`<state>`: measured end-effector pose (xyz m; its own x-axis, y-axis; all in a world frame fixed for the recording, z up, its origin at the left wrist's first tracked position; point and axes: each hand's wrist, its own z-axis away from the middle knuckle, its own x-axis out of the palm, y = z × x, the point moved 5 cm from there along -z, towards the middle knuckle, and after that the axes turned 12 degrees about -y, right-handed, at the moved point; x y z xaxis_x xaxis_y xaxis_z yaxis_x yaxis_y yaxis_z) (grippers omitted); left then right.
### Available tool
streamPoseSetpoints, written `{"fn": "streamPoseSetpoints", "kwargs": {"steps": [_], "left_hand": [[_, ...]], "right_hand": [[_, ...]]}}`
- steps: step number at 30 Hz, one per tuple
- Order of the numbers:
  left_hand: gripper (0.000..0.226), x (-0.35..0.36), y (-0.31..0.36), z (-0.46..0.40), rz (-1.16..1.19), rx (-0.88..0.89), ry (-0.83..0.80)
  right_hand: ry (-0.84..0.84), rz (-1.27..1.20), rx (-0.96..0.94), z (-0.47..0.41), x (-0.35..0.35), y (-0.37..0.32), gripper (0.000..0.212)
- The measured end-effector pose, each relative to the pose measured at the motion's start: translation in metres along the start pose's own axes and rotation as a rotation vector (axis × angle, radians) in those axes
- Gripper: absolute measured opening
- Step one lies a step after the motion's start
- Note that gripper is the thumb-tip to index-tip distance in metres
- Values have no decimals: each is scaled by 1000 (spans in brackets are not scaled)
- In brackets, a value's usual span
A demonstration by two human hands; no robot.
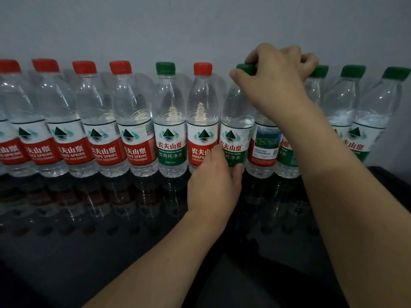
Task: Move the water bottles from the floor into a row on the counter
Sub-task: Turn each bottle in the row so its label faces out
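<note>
A row of clear plastic water bottles [171,121] with red or green caps stands across the middle of the frame on the glossy black counter [89,218], backs near the grey wall [200,23], shoulders touching; this keeps the line straight. At centre right, the right hand [275,78] grasps the green cap [245,68] of one clear green-labelled bottle [235,138] from above, while the left hand [214,181] wraps its base, apparently steadying it upright and seating it flush between its neighbours. The floor is not visible.
</note>
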<state>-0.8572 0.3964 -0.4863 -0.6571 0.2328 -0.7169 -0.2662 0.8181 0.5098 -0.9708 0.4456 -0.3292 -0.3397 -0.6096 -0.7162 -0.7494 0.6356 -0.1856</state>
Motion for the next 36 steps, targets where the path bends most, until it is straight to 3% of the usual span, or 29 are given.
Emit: {"fn": "streamPoseSetpoints", "kwargs": {"steps": [7,36], "left_hand": [[37,14,-3,-3,-58,-87,-86],[35,11,-8,-14,-152,-3,-12]], "right_hand": [[-67,-30,-29,-1,-3,-1,24],[-135,-40,-70,1,0,-2,27]]}}
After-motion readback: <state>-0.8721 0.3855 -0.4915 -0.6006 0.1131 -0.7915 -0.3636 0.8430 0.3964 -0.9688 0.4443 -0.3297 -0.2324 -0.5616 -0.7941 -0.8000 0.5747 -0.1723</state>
